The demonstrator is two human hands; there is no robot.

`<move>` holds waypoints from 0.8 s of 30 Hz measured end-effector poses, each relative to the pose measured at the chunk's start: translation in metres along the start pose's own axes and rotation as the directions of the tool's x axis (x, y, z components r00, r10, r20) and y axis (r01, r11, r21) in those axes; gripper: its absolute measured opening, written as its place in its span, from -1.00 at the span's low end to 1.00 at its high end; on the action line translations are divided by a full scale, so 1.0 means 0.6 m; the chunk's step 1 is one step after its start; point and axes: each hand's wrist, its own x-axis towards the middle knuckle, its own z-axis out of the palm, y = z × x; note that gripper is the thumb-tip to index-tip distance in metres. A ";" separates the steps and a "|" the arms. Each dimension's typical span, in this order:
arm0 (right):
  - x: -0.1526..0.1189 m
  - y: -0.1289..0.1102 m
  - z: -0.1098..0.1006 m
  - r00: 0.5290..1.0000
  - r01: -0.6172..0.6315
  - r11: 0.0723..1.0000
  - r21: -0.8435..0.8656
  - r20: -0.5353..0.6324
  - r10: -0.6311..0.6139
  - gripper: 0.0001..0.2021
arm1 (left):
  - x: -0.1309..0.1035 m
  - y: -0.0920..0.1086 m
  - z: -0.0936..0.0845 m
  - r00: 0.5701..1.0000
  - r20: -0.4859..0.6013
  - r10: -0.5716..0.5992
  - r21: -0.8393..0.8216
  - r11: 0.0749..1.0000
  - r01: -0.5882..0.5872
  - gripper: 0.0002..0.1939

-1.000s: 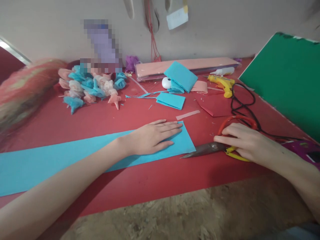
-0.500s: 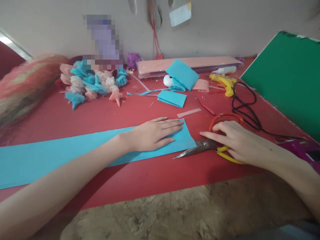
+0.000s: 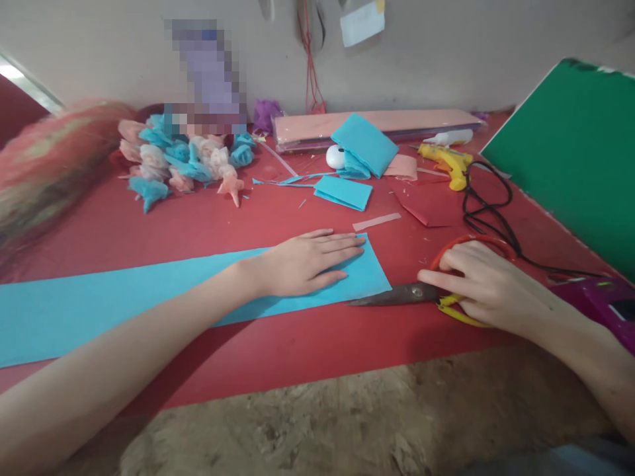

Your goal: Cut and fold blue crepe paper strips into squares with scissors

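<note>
A long strip of blue crepe paper [image 3: 149, 291] lies across the red table, running off to the left. My left hand [image 3: 310, 263] rests flat on it near its right end, fingers stretched out. In my right hand [image 3: 489, 281] is a pair of scissors [image 3: 397, 295] with one red and one yellow handle loop. My fingers go through the loops and the index finger points along the blades. The dark blades point left at the lower right corner of the strip, and one blade seems partly hidden by the paper.
Folded blue paper pieces [image 3: 343, 193], a white earbud case [image 3: 335, 157] and a yellow glue gun [image 3: 449, 164] with a black cord lie behind. Paper roses [image 3: 193, 155] are heaped at back left. A green board [image 3: 575, 152] leans at right; wood [image 3: 297, 423] shows in front.
My right hand has shifted right, and the scissor blades have closed from a wider spread. My left hand stays flat on the paper. The view has shifted slightly.
</note>
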 end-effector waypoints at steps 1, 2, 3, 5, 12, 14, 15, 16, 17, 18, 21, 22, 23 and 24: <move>-0.002 0.000 -0.001 1.000 0.003 1.000 0.000 0.008 -0.003 -0.74 | 0.000 0.000 0.000 1.000 0.001 0.001 -0.001 1.000 -0.001 -0.49; -0.004 0.000 -0.001 1.000 -0.003 1.000 0.002 0.024 0.003 -0.73 | 0.000 -0.001 0.001 1.000 0.002 0.004 -0.003 1.000 -0.004 -0.49; -0.006 0.000 -0.001 0.999 -0.017 1.000 0.001 0.044 0.017 -0.72 | 0.001 -0.001 0.001 1.000 0.001 0.005 -0.003 1.000 -0.005 -0.49; -0.010 0.000 -0.001 0.994 -0.063 0.998 -0.010 0.088 0.064 -0.67 | 0.001 -0.002 0.002 1.000 0.000 0.006 -0.003 1.000 -0.006 -0.49; -0.004 -0.007 -0.005 0.984 -0.073 0.996 -0.043 0.158 0.079 -0.53 | 0.000 0.000 0.005 1.000 -0.015 0.005 -0.005 1.000 -0.005 -0.50; 0.002 -0.011 -0.005 0.983 -0.071 0.997 -0.043 0.166 0.077 -0.51 | 0.000 0.001 0.005 1.000 -0.011 0.004 -0.008 1.000 -0.004 -0.50; 0.006 -0.013 -0.004 0.983 -0.071 0.997 -0.045 0.165 0.077 -0.51 | 0.000 0.001 0.004 1.000 -0.006 0.002 -0.012 1.000 -0.003 -0.50; 0.009 -0.016 -0.003 0.984 -0.069 0.996 -0.047 0.162 0.076 -0.51 | 0.001 0.002 0.004 1.000 -0.002 0.001 -0.017 1.000 -0.001 -0.51; 0.013 -0.018 -0.001 0.985 -0.067 0.996 -0.050 0.159 0.074 -0.51 | 0.001 0.002 0.003 1.000 0.001 -0.001 -0.021 1.000 0.001 -0.51; 0.017 -0.020 0.000 0.985 -0.063 0.997 -0.054 0.156 0.071 -0.51 | 0.001 0.002 0.003 1.000 0.002 -0.003 -0.025 1.000 0.003 -0.51; 0.028 -0.025 0.005 0.987 -0.047 0.997 -0.059 0.149 0.055 -0.53 | 0.002 0.003 0.001 1.000 0.002 -0.008 -0.031 0.999 0.008 -0.51; 0.032 -0.026 0.006 0.988 -0.041 0.998 -0.054 0.150 0.049 -0.54 | 0.001 0.003 0.000 1.000 0.003 -0.009 -0.033 0.999 0.009 -0.51; 0.035 -0.027 0.006 0.987 -0.038 0.998 -0.049 0.151 0.045 -0.55 | 0.001 0.003 0.000 1.000 0.005 -0.008 -0.035 0.999 0.008 -0.51; 0.038 -0.028 0.005 0.987 -0.037 0.998 -0.043 0.154 0.043 -0.55 | 0.001 0.003 0.000 1.000 0.005 -0.006 -0.036 0.999 0.007 -0.52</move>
